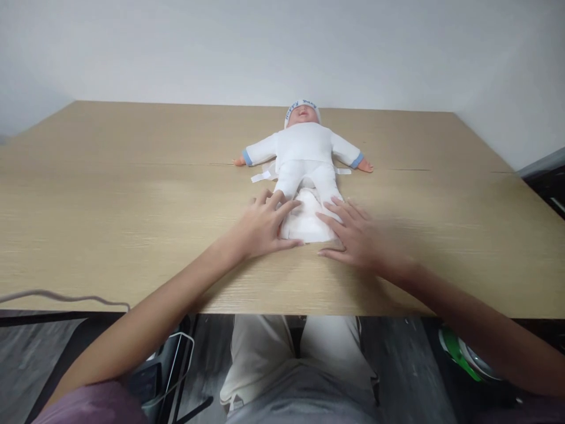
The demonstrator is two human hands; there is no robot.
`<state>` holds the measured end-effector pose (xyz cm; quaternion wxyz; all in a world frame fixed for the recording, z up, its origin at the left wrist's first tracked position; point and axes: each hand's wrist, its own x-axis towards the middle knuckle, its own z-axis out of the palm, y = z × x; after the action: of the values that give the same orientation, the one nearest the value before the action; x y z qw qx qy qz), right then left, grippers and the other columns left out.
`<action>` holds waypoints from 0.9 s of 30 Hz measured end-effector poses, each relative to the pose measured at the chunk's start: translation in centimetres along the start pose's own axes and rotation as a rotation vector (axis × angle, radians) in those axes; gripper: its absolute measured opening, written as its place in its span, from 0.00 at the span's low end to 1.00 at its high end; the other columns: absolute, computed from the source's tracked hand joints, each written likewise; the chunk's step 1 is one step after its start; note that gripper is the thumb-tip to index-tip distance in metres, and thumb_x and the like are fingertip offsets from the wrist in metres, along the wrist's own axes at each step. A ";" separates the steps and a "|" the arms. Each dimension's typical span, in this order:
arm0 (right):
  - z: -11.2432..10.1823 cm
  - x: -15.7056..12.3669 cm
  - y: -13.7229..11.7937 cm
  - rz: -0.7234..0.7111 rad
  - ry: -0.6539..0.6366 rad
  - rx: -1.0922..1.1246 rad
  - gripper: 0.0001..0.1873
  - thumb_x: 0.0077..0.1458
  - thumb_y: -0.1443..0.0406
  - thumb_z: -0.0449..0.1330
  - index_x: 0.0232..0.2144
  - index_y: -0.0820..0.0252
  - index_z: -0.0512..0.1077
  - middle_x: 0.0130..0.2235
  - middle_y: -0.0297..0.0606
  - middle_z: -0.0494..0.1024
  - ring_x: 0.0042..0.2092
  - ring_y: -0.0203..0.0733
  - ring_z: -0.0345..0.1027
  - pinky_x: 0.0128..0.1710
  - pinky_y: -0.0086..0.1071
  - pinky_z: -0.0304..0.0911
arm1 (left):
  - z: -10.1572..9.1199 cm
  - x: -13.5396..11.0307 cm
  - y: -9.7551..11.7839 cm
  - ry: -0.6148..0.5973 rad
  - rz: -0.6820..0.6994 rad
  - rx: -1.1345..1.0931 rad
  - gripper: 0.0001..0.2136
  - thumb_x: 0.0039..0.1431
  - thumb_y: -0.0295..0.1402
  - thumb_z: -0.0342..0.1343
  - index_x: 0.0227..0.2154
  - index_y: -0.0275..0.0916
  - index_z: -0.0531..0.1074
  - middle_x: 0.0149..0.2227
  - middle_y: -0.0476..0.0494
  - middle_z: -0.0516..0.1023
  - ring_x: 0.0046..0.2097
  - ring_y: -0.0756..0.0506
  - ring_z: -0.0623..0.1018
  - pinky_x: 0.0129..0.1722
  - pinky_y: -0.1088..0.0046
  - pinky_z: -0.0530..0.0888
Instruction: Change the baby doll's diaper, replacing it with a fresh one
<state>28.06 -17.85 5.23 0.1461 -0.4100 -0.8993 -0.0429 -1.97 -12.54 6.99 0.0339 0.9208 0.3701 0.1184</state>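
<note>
A baby doll (304,142) in a white outfit with blue cuffs and a lettered cap lies on its back, arms spread, feet toward me. Beneath its hips and legs is a spread white diaper (309,227), whose fastening tabs stick out on both sides of the waist. My left hand (270,224) rests over the doll's leg and the diaper's left edge, fingers apart. On the other side my right hand (348,229) lies over the other leg and the diaper's right edge, fingers spread. Both feet of the doll are hidden by my hands.
The wooden table (132,206) reaches back to a pale wall (265,53). A grey cable (66,296) runs along the front left edge. Below the edge are my legs, a dark device (148,383) at left and a green-rimmed round object (461,353) at right.
</note>
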 end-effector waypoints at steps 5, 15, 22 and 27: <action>0.5 0.5 -0.3 0.070 -0.011 -0.063 0.29 0.72 0.69 0.57 0.72 0.62 0.71 0.71 0.54 0.75 0.76 0.62 0.63 0.79 0.63 0.55 | 0.2 -0.4 1.2 -0.016 -0.043 0.058 0.38 0.63 0.57 0.67 0.67 0.36 0.70 0.65 0.26 0.72 0.61 0.23 0.70 0.60 0.42 0.74; -1.3 3.5 2.6 0.208 0.123 0.215 0.18 0.76 0.65 0.51 0.52 0.58 0.82 0.46 0.46 0.85 0.49 0.54 0.77 0.54 0.47 0.72 | -0.7 2.2 -1.9 0.191 -0.199 -0.438 0.09 0.71 0.39 0.56 0.44 0.42 0.78 0.47 0.42 0.83 0.52 0.36 0.76 0.61 0.50 0.72; -1.3 8.2 6.9 0.320 0.346 0.440 0.18 0.76 0.53 0.56 0.44 0.56 0.81 0.50 0.45 0.83 0.55 0.53 0.77 0.60 0.47 0.70 | -2.1 6.9 -3.8 0.324 -0.312 -0.525 0.15 0.73 0.46 0.55 0.49 0.45 0.81 0.56 0.42 0.83 0.62 0.34 0.72 0.68 0.52 0.69; 0.0 11.7 11.1 0.453 0.345 0.536 0.25 0.74 0.43 0.56 0.48 0.53 0.81 0.53 0.43 0.83 0.57 0.54 0.76 0.65 0.50 0.68 | -1.2 11.4 -6.7 0.407 -0.265 -0.521 0.16 0.74 0.49 0.53 0.41 0.42 0.76 0.46 0.40 0.81 0.55 0.34 0.75 0.66 0.49 0.70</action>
<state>29.09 -2.09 8.22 0.4027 -0.5323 -0.7276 0.1585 1.17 0.15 9.38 0.2080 0.7827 0.4429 0.3846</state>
